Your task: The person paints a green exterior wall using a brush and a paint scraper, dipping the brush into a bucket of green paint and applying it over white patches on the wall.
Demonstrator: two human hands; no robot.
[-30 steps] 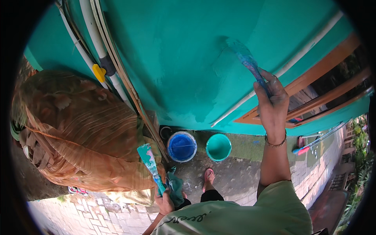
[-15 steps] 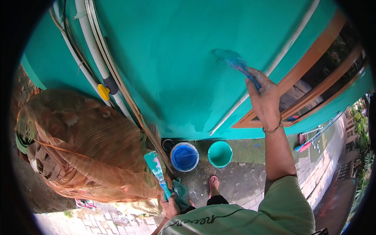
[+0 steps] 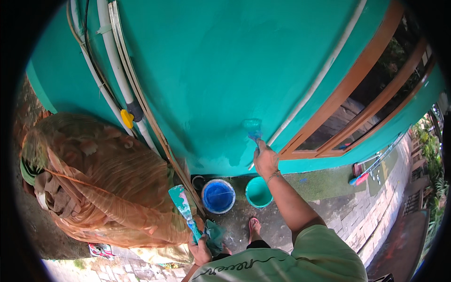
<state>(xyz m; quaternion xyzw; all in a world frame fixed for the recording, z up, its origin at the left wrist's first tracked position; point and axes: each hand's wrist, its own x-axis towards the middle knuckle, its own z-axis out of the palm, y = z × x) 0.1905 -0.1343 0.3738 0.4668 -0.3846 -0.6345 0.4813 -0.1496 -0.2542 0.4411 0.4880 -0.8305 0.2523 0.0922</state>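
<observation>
In my right hand [image 3: 266, 161] is a paintbrush [image 3: 252, 126], gripped by its handle, its paint-wet bristles at the lower part of the teal wall [image 3: 206, 61]. Darker, wet-looking patches show on the wall around it. My left hand [image 3: 201, 251], low in the picture, is closed on the handle of a paint-smeared putty knife [image 3: 181, 201], its wide blade pointing up and away from me. A teal cloth [image 3: 215, 233] hangs beside that hand; whether the fingers hold it too I cannot tell. Below the brush stand a teal paint bucket [image 3: 259, 192] and a blue-lined bucket [image 3: 218, 195].
On the left, an orange-brown sheer cloth [image 3: 112, 188] covers a bulky heap. White pipes [image 3: 115, 56] with a yellow valve handle [image 3: 127, 118] and long strips [image 3: 141, 101] run along the wall. A thin pipe [image 3: 319, 80] and brown-framed window [image 3: 361, 103] are on the right.
My right hand has brought the brush down the wall and to the left, from high up to just above the buckets. The left hand still holds the putty knife, nearly unmoved.
</observation>
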